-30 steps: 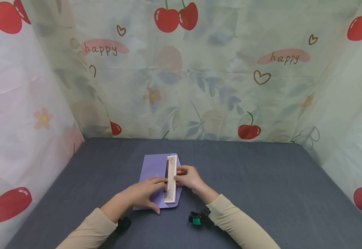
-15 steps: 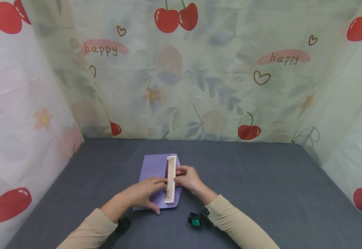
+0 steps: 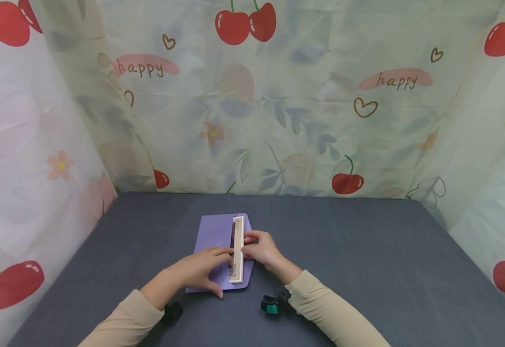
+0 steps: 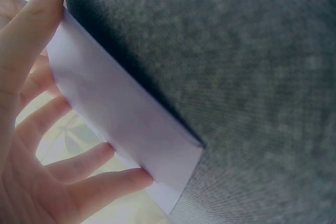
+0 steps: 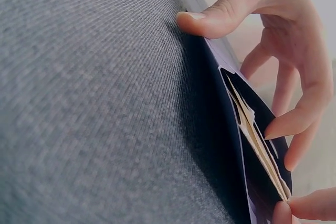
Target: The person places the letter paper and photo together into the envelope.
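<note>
A purple envelope lies on the dark table, its flap side to the right. From its mouth sticks a narrow strip of a cream card with brown ornament; the rest is hidden inside. My left hand rests on the envelope with fingers spread, fingertips at the mouth's edge and thumb by the near edge. With thumb and finger, my right hand pinches the card's right edge. The right wrist view shows the mouth gaping around the card's edge. In the left wrist view, the envelope's near side faces the camera.
Grey-black cloth covers the table. A black wrist device with a teal part hangs below the right sleeve, and a black one shows by the left. Printed curtains enclose the back and sides.
The card has shifted slightly left, a little deeper into the envelope, and my right hand has moved with it. My left hand and the envelope have stayed put.
</note>
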Action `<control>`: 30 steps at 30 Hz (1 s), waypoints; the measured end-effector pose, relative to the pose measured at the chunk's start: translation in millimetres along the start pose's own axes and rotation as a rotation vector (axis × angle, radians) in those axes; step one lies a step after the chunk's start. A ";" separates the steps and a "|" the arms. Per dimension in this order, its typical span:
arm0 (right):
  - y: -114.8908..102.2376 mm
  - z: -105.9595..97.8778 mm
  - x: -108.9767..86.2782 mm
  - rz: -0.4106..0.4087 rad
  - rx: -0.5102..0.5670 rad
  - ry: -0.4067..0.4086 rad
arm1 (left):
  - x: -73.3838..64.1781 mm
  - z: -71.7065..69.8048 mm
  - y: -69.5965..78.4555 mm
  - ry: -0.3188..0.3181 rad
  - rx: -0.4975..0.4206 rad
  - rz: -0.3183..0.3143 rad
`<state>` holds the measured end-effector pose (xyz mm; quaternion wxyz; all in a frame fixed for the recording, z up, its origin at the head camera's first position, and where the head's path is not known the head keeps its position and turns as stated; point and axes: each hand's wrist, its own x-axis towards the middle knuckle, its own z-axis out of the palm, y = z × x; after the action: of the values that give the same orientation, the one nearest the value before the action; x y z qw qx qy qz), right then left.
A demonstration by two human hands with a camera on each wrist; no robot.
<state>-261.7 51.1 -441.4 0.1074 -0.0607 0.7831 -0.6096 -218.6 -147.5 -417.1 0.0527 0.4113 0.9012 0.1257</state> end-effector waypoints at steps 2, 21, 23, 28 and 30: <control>0.1 0.4 0.4 -0.002 0.002 -0.001 | 0.2 -0.2 -0.1 0.002 0.002 0.004; 0.9 4.0 1.9 -0.016 -0.006 0.003 | 0.3 -1.6 1.3 -0.016 0.000 -0.016; 0.8 4.4 1.4 -0.023 -0.007 0.006 | 0.5 -0.8 0.8 -0.005 0.006 -0.003; 0.8 4.8 1.2 -0.027 -0.004 0.007 | 0.5 0.5 -0.1 -0.002 0.016 0.003; 0.8 4.9 1.3 -0.026 -0.002 0.007 | 0.5 0.5 -0.2 -0.004 0.015 0.004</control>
<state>-261.8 46.4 -443.4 0.0968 -0.0688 0.7830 -0.6105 -219.0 -147.1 -417.6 0.0509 0.4139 0.9012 0.1181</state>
